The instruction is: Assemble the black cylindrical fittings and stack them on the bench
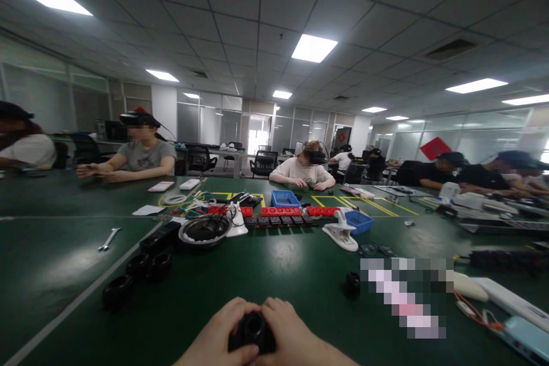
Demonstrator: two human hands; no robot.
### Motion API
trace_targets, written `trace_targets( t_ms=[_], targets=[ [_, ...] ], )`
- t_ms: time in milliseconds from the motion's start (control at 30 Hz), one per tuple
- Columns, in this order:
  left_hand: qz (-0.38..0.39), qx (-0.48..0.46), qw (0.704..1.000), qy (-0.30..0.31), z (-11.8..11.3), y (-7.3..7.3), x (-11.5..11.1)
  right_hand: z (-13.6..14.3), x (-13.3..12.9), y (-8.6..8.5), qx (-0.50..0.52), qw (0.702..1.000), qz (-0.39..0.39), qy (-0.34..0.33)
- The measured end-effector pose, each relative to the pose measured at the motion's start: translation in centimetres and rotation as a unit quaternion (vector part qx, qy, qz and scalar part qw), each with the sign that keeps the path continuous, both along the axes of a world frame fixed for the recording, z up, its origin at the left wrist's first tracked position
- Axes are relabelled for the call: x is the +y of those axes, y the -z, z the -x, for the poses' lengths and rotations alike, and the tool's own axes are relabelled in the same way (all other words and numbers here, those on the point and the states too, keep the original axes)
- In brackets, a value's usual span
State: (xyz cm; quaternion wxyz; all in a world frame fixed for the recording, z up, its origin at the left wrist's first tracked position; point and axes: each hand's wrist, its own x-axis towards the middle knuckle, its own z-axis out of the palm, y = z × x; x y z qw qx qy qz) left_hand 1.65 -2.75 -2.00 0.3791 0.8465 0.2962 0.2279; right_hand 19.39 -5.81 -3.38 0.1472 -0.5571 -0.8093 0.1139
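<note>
At the bottom middle of the head view, my left hand and my right hand are both wrapped round a black rounded part with a round hole on top. The part is held low over the green table. To the left stand several similar black parts, grouped together. Another small black part stands to the right of my hands.
A metal bowl, white clip stands, red strips and blue baskets lie across the table ahead. A wrench is at left. Cables and a light-blue box are at right. Other people sit around.
</note>
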Motion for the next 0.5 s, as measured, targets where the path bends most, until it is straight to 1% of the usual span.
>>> trace_targets(
  t_ms=[100,167,233,300,367,433,500],
  targets=[
    [0.003,0.004,1.0,0.029,0.3,-0.3,0.4,-1.3,0.4,-0.3,0.055,0.995,0.048,-0.063],
    [0.012,0.018,0.999,0.038,0.5,-0.4,0.7,-1.9,0.5,-0.5,0.085,0.991,0.066,-0.082],
    [0.019,0.03,0.999,0.04,0.5,-0.6,0.8,-2.1,0.6,-0.6,0.102,0.988,0.086,-0.08],
    [0.022,0.036,0.999,0.034,0.5,-0.7,0.7,-2.0,0.5,-0.5,0.117,0.986,0.11,-0.051],
    [0.025,0.046,0.998,0.018,0.4,-0.8,0.5,-1.4,0.4,-0.4,0.107,0.987,0.12,-0.008],
    [0.029,0.055,0.998,-0.009,0.2,-0.9,0.0,-0.6,0.3,-0.3,0.066,0.992,0.099,0.034],
    [0.028,0.056,0.997,-0.043,0.0,-0.8,-0.5,0.4,0.1,-0.2,0.006,0.996,0.057,0.067]
  ],
)
